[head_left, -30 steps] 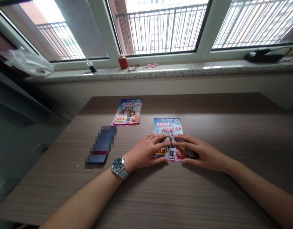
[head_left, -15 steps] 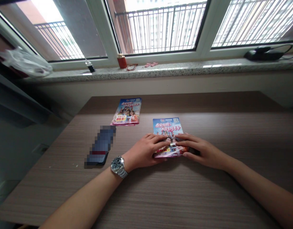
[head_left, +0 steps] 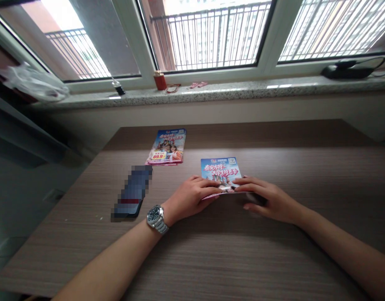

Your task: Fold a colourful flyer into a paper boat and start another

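A colourful flyer [head_left: 222,169] with blue top and pink lettering lies in front of me on the brown table [head_left: 211,259]. Its near part is bent, and the lower print is out of sight. My left hand [head_left: 192,194], with a silver watch on the wrist, grips the flyer's left near side, fingers on top and thumb beneath. On the right near side the fingers of my right hand [head_left: 267,196] press on the flyer, the thumb apart from them and lower down. Whether another sheet lies under the flyer cannot be seen.
A small stack of similar flyers [head_left: 169,146] lies at the back left. Nearer on the left is a dark, pixelated phone [head_left: 132,192]. The stone windowsill [head_left: 236,93] holds a red container [head_left: 160,80], a plastic bag [head_left: 36,83] and a black device [head_left: 347,71].
The flyer's near edge has come up and bent away from me, hiding its lower print. My right thumb has moved off the flyer's corner. My left hand has barely moved.
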Tool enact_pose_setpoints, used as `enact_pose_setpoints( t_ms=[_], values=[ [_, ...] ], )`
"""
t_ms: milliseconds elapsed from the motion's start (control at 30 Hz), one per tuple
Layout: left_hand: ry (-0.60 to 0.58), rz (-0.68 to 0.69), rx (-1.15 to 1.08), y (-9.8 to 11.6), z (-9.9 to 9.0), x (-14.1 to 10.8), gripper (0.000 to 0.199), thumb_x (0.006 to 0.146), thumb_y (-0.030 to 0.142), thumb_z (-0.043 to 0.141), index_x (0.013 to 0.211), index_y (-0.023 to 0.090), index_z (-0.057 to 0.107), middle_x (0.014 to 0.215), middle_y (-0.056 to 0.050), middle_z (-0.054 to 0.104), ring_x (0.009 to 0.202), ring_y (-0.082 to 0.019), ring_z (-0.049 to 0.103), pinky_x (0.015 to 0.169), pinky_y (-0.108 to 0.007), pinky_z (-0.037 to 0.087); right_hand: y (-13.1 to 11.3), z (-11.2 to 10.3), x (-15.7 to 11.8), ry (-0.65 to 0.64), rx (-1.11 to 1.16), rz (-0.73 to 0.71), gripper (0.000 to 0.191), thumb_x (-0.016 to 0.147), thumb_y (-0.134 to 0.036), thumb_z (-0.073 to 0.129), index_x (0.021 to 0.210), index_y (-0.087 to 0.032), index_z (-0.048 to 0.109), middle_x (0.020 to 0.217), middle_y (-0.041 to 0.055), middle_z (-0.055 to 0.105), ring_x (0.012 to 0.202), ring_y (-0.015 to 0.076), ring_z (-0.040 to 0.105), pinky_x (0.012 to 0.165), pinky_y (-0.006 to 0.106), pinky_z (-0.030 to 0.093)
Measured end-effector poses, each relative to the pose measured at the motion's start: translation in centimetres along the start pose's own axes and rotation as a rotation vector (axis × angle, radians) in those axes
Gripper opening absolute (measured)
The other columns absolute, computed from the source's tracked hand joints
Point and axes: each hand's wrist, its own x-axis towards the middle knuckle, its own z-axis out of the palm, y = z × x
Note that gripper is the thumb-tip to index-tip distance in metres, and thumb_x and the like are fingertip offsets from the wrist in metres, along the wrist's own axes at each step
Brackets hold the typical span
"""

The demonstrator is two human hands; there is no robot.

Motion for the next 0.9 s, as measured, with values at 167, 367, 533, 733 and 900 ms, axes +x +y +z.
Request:
enact_pose_setpoints(
  t_ms=[167,367,533,733,900],
  values=[
    [0.003,0.019,-0.033,0.0,-0.2,-0.1,0.028,0.106,0.029,0.046,0.127,0.024,0.064,0.121,-0.005,0.073,0.109,-0.019,0.068,0.098,-0.038,0.045,-0.2,0.1,0.1,0.082,0.027,0.021,0.022,0.094,-0.028,0.063,0.115,-0.026,0.067,0.124,0.0096,0.072,0.111,0.0239,0.070,0.094,0.038,0.058],
    [0.054,0.026,-0.133,0.1,0.3,-0.4,0.029,0.105,0.028,0.045,0.127,0.023,0.064,0.110,-0.005,0.076,0.099,-0.018,0.071,0.096,-0.036,0.050,-0.5,0.2,0.1,0.097,0.044,0.080,0.012,0.097,-0.029,0.059,0.103,-0.025,0.068,0.113,0.0083,0.073,0.095,0.0218,0.072,0.086,0.035,0.059],
    [0.166,-0.101,-0.284,0.5,0.9,-0.3,0.029,0.105,0.033,0.047,0.123,0.020,0.065,0.112,-0.006,0.075,0.099,-0.019,0.072,0.087,-0.031,0.056,-0.7,0.5,0.4,0.137,0.040,0.124,0.013,0.099,-0.030,0.057,0.105,-0.025,0.067,0.106,0.0078,0.073,0.092,0.0224,0.070,0.083,0.036,0.058],
    [0.228,-0.195,-0.333,0.5,0.5,0.0,0.046,0.099,0.038,0.057,0.142,0.023,0.050,0.134,-0.009,0.065,0.118,-0.022,0.065,0.102,-0.037,0.053,-0.5,0.6,0.6,0.145,0.050,0.191,0.018,0.099,-0.035,0.055,0.106,-0.025,0.069,0.107,0.0074,0.073,0.095,0.0234,0.070,0.085,0.037,0.058],
    [0.308,-0.273,-0.212,-0.3,0.9,0.1,0.064,0.096,0.039,0.062,0.152,0.023,0.036,0.141,-0.013,0.059,0.128,-0.025,0.058,0.110,-0.044,0.047,-0.7,0.6,0.9,0.143,0.051,0.241,0.020,0.099,-0.034,0.055,0.105,-0.024,0.071,0.105,0.0064,0.072,0.092,0.0222,0.069,0.082,0.034,0.056]
  ],
)
